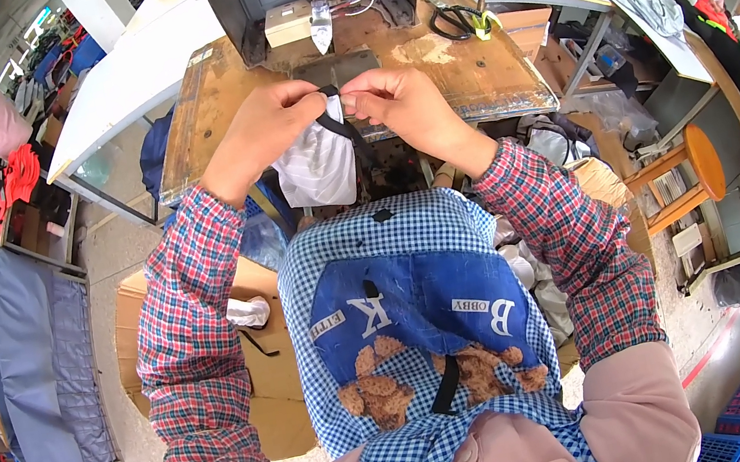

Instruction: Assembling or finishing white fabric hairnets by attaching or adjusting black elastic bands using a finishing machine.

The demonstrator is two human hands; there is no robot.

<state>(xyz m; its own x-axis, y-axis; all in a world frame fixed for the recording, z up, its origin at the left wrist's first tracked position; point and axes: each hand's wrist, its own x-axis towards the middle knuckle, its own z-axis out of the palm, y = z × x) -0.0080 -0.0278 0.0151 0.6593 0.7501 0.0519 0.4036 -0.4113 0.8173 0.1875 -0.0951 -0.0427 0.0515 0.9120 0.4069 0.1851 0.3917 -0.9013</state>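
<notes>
the white cloth piece (317, 170) is matt and softly creased, and the black strap (336, 126) across it looks like dull woven webbing. the wooden worktop (217, 120) at the far middle is scuffed and chipped, its finish worn in patches; the machine housing (225, 22) above it is dark, marked metal. the person's checked apron (308, 265) and plaid sleeves (189, 342) are matt woven cloth. at left lies plain brown cardboard (280, 410); at right, the wooden stool (704, 163) has a smooth varnished seat, and the near-right crate (722, 448) is blue plastic.
</notes>
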